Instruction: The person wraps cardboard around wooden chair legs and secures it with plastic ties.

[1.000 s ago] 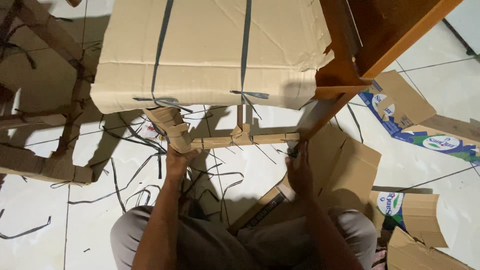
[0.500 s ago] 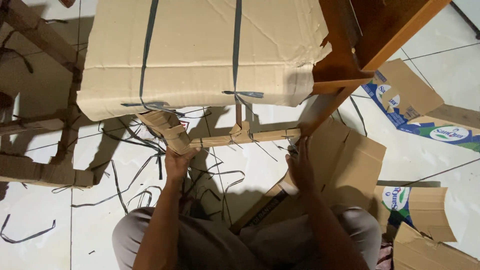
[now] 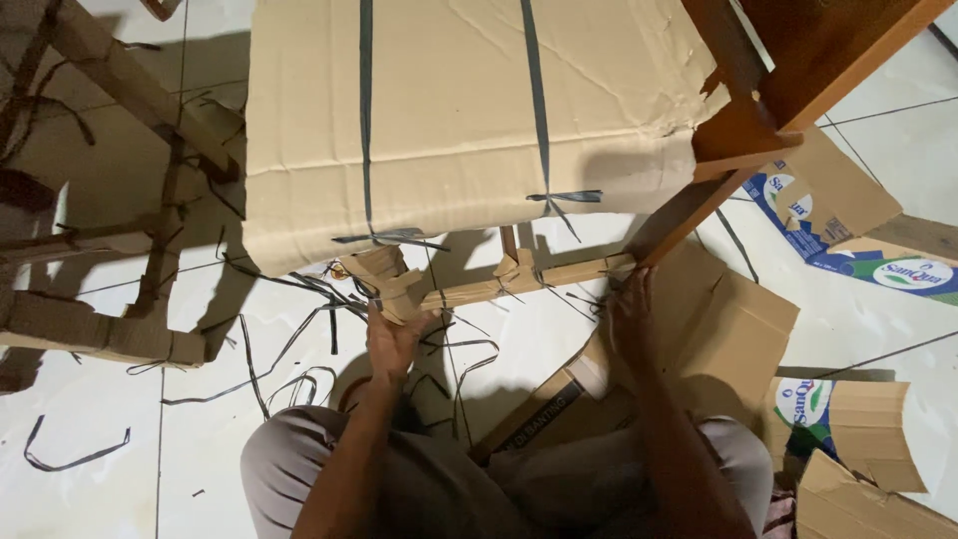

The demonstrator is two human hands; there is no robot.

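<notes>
The left hand [image 3: 392, 339] grips the near end of a cardboard-wrapped chair leg [image 3: 384, 282], fingers closed around the wrapping just where the leg meets a wrapped crossbar [image 3: 529, 279]. The right hand [image 3: 634, 319] rests at the right end of that crossbar, fingers laid against the cardboard where the bar joins a bare wooden leg [image 3: 689, 215]; whether it grasps or only presses there cannot be told.

The crossbar runs left to right, rising slightly to the right, and is bound at its middle with a knot of dark strap. Just beyond it hangs the near edge of the cardboard-covered seat [image 3: 469, 120], cinched by two dark straps (both run near to far across the top).

Open room is scant. Loose dark strap offcuts [image 3: 289, 339] litter the tiled floor [image 3: 90, 429] left of the hands and under the crossbar. To the right, flattened cardboard sheets [image 3: 728, 319] lie close beside the right hand, with printed box pieces [image 3: 848, 419] farther right. At far left stands another wrapped frame [image 3: 100, 329], well apart from the hands. The person's knees crowd the near edge.
</notes>
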